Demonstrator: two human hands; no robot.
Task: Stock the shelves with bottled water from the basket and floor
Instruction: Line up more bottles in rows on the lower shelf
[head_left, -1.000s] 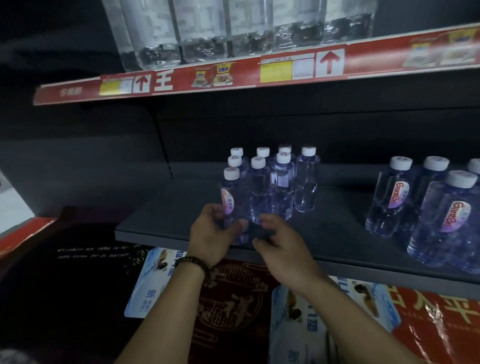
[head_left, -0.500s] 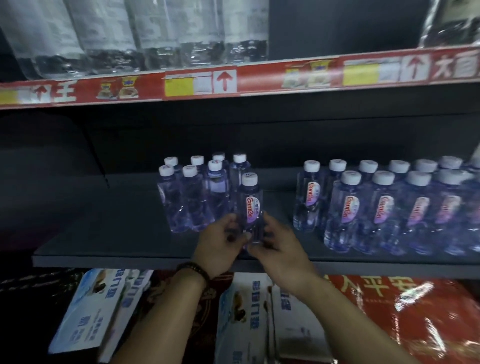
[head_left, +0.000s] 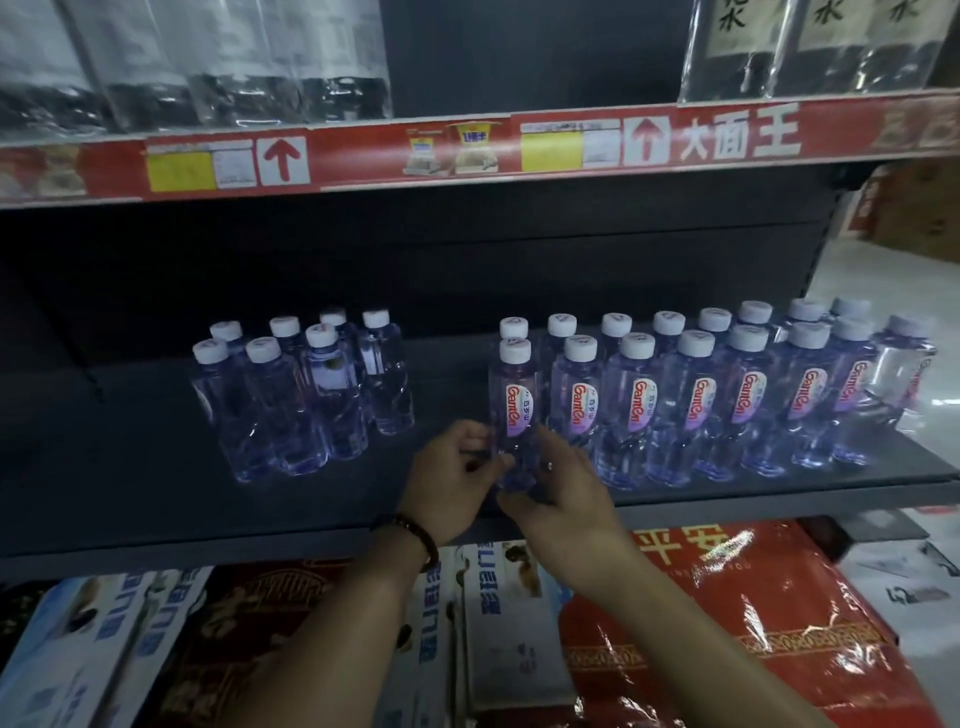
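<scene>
Ganten water bottle (head_left: 515, 410): shifted rightward, away from the left cluster (head_left: 301, 395), now just beside the left end of the labelled row (head_left: 696, 400), upright at the front of the dark shelf (head_left: 156, 493). Left hand (head_left: 452, 483) and right hand (head_left: 561, 493): fingers curled round its lower body, one each side.

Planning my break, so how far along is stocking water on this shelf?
Done: a two-deep row of bottles stands right, a small cluster left. In hand: left hand and right hand grip one bottle at the row's end. Left: bare shelf between the groups.

Upright white-capped bottle (head_left: 515, 410) on shelf (head_left: 156, 499)
</scene>
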